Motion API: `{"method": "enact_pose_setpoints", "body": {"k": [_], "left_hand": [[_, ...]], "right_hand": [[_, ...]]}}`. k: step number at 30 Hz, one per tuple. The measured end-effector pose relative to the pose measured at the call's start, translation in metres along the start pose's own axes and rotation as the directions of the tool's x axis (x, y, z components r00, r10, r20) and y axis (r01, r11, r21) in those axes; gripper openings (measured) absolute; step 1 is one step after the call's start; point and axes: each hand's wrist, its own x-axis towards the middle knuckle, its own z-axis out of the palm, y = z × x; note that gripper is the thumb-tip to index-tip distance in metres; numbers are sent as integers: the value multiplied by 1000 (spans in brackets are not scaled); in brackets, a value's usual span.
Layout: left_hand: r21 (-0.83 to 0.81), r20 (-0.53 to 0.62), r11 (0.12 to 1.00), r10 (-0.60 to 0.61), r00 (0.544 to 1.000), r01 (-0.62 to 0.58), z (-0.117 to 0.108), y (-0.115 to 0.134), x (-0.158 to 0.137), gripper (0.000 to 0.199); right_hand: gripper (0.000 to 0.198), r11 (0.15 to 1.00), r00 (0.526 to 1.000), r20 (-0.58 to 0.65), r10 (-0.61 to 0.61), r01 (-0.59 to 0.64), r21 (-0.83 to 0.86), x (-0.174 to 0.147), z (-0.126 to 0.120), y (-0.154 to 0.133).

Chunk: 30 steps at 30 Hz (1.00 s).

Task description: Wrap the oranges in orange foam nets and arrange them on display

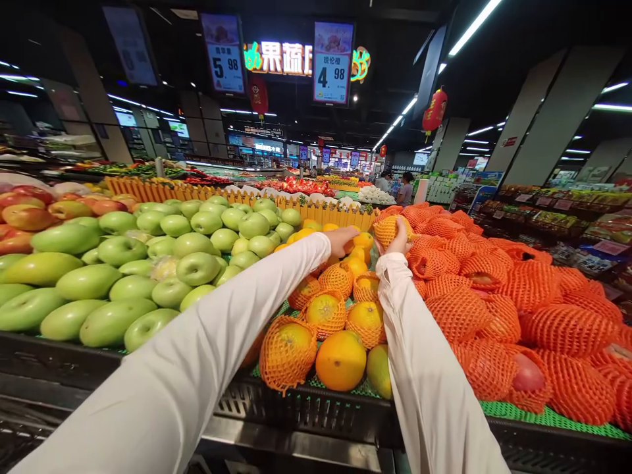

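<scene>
My right hand [399,241] is closed around an orange in a foam net [386,230], holding it at the back right of the orange pile. To its left, my left hand [340,241] reaches over the back of the pile with its fingers stretched to the right, close to some bare oranges [363,241]. Nothing shows in its grasp, and its underside is hidden. Nearer to me lie several netted oranges [323,312] and a large bare orange [340,360]. My two sleeved forearms cover parts of the pile.
Green apples [199,268] fill the left side, with red-yellow fruit [29,216] beyond. Fruit in red-orange foam nets [457,312] is heaped on the right. A low orange fence [296,210] runs behind. Black crate edges [306,411] border the front. Price screens [334,64] hang overhead.
</scene>
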Motion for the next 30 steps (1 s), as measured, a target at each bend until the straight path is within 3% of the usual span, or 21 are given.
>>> {"method": "enact_pose_setpoints", "body": {"k": [4, 6, 7, 9, 11, 13, 16, 22, 25, 30], "left_hand": [[-72, -147, 996, 48, 988, -59, -44, -2, -75, 62], [-33, -82, 994, -103, 991, 101, -51, 0, -125, 43], [27, -11, 973, -231, 973, 231, -48, 1, -150, 38], [164, 96, 884, -456, 885, 437, -33, 3, -194, 39], [248, 145, 805, -580, 801, 538, -11, 6, -225, 56], [255, 141, 773, -624, 769, 581, 10, 9, -242, 77], [193, 91, 763, -640, 763, 617, 29, 14, -246, 96], [146, 88, 807, -587, 805, 572, 32, 15, -225, 95], [117, 90, 829, -557, 826, 546, 31, -2, -209, 92], [-105, 33, 882, -459, 888, 460, 36, -52, -175, 82]], "right_hand": [[86, 1000, 1000, 0, 0, 0, -23, -5, 1, 0], [88, 997, 1000, -11, 13, -14, -74, -8, 1, -1], [88, 995, 1000, -12, 14, -15, -99, -10, 0, -1], [87, 991, 1000, -7, -2, 1, -130, -11, 0, -1], [86, 992, 1000, 2, -26, 26, -124, -11, 0, 0], [85, 995, 999, 3, -42, 42, -89, -9, -1, 2], [83, 997, 999, -3, -42, 42, -70, -5, -3, 5], [82, 995, 999, 21, -29, 31, -90, -6, -6, 5], [82, 997, 1000, 23, -16, 18, -73, -8, -6, 4], [85, 996, 1000, 9, -18, 19, -86, -8, -6, 4]]}}
